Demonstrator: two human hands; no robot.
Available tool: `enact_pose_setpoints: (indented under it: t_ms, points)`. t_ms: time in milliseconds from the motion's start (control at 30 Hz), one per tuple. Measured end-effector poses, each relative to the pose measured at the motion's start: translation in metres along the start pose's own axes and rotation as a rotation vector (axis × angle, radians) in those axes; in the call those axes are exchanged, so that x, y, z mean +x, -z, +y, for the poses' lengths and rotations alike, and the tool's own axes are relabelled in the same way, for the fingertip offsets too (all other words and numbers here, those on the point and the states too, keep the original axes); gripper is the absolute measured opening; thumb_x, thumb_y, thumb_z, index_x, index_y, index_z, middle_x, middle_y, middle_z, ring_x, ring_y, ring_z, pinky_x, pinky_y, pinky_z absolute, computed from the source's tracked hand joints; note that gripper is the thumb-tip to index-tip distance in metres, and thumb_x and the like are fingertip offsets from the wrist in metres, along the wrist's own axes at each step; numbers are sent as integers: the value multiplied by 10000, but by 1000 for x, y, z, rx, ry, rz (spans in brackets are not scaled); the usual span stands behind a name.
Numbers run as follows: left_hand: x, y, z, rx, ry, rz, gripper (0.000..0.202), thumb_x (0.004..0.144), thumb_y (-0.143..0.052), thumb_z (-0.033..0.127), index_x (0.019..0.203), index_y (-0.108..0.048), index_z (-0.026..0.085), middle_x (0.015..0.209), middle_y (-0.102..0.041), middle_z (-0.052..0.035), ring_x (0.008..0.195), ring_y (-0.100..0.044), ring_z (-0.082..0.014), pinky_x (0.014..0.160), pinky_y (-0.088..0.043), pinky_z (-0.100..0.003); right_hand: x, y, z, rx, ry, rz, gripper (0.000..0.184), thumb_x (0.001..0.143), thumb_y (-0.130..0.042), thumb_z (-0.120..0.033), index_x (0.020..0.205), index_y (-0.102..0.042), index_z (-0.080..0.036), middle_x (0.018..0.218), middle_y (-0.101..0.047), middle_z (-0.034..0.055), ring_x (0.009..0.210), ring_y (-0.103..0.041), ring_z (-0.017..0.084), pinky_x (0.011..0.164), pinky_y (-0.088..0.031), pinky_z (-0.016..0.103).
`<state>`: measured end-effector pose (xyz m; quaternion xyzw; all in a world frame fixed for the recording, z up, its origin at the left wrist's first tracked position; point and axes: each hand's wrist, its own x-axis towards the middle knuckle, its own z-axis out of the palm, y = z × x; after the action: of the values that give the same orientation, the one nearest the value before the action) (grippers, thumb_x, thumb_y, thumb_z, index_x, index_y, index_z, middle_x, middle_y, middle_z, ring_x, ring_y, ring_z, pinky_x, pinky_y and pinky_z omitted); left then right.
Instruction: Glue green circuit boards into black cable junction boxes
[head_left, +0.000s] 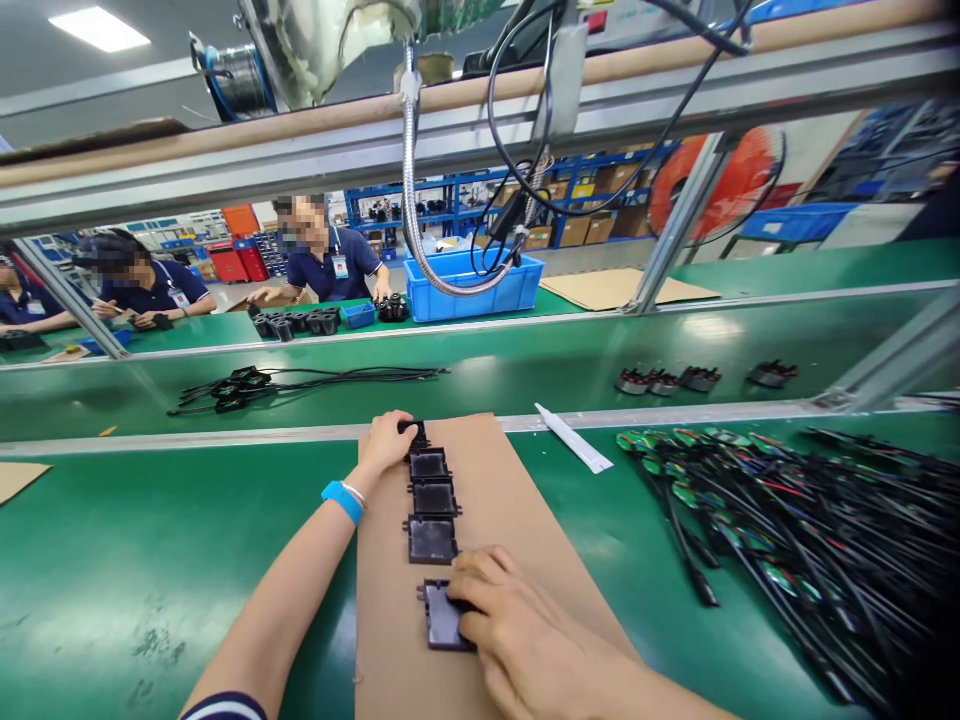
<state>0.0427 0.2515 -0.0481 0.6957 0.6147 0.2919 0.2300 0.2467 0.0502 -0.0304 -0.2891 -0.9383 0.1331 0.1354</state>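
Observation:
A brown cardboard sheet (517, 500) lies on the green bench in front of me. Down its left part runs a row of several black square plastic housings (431, 500). My left hand (386, 442), with a blue wristband, is closed on the farthest housing (417, 434) at the top of the row. My right hand (499, 615) rests with curled fingers on the nearest housing (441, 615) at the bottom of the row, covering its right side.
A heap of black wired parts with green round boards (787, 520) lies at the right. A white strip (574, 438) lies beyond the cardboard. On the conveyor sit black cables (247, 385) and round parts (664, 380). People work across it beside a blue bin (472, 285).

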Motion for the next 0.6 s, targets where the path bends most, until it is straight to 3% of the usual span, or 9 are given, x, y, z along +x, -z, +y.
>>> enact_pose_setpoints:
  t_ms: [133, 267, 400, 600]
  points:
    - [-6, -2, 3, 80, -107, -49, 288, 928, -566, 324, 1169, -573, 167, 1207, -576, -92, 1039, -590, -227, 881, -506, -442, 8, -15, 3, 19, -31, 70, 138, 812, -536, -263, 830, -636, -170, 1081, -616, 98, 1104, -473, 266, 949, -363, 436]
    - [-9, -3, 2, 100, -207, -78, 284, 930, -563, 323, 1171, -574, 173, 1220, -572, -93, 1055, -584, -229, 896, -498, -448, 11, -27, 15, -16, -28, 118, 197, 780, -567, -300, 902, -637, -162, 1337, -476, 148, 1234, -387, 323, 1000, -320, 500]
    - [-16, -4, 1, 72, -283, -114, 279, 929, -564, 321, 1166, -579, 174, 1225, -572, -93, 1064, -581, -230, 906, -493, -452, -2, -21, 20, 8, -8, 43, 253, 773, -580, -358, 937, -599, -167, 1137, -554, 132, 1054, -494, 283, 910, -366, 464]
    - [-34, -20, 5, -2, -291, -152, 252, 938, -550, 319, 1144, -595, 181, 1226, -579, -91, 1075, -579, -226, 928, -481, -453, -35, -21, 19, -23, 28, 9, 278, 792, -570, -433, 899, -587, -177, 995, -552, 111, 948, -494, 267, 826, -359, 429]
